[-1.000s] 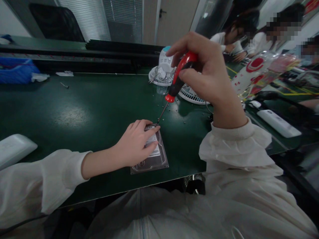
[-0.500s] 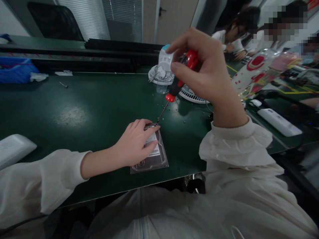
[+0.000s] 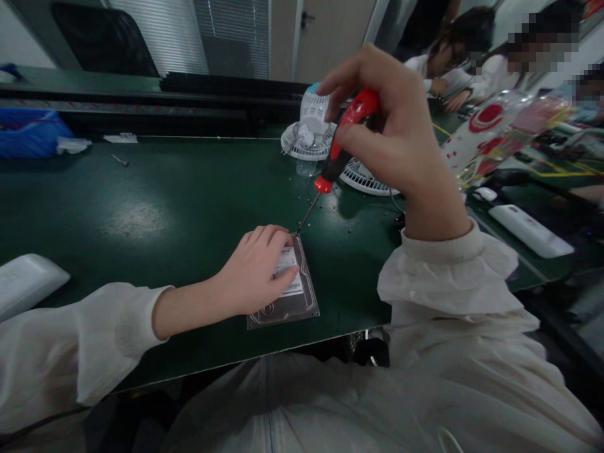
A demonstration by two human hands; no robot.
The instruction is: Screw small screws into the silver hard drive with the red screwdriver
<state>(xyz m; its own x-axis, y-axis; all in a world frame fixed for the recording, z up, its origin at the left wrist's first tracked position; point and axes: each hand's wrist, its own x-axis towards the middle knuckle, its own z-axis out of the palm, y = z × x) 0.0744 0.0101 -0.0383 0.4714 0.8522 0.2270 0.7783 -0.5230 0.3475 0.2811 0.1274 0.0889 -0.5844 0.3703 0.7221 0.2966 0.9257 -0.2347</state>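
Note:
A silver hard disk drive [image 3: 302, 303] with a white label lies flat on the green bench, below the middle of the head view. My left hand [image 3: 257, 267] rests across it and holds it, fingers bent over its far left side and thumb on the label. Closed round the red and black handle of a screwdriver [image 3: 333, 163], my right hand [image 3: 391, 119] is raised above the bench. The thin shaft slants down to the drive's far right corner, close to my left fingertips. Whether the tip sits in a screw is too small to tell.
Several tiny screws [image 3: 334, 207] are scattered beyond the drive. Farther back stand a white fan [image 3: 314, 116] and a second round grille [image 3: 365, 179]. A white power strip [image 3: 531, 231] lies at right, a white object [image 3: 31, 283] at left. Other people [image 3: 453, 69] work at far right.
My left index finger has drawn back from the screwdriver tip and bent. My right fingers have shifted on the handle, showing more of its red part. The drive has stayed put.

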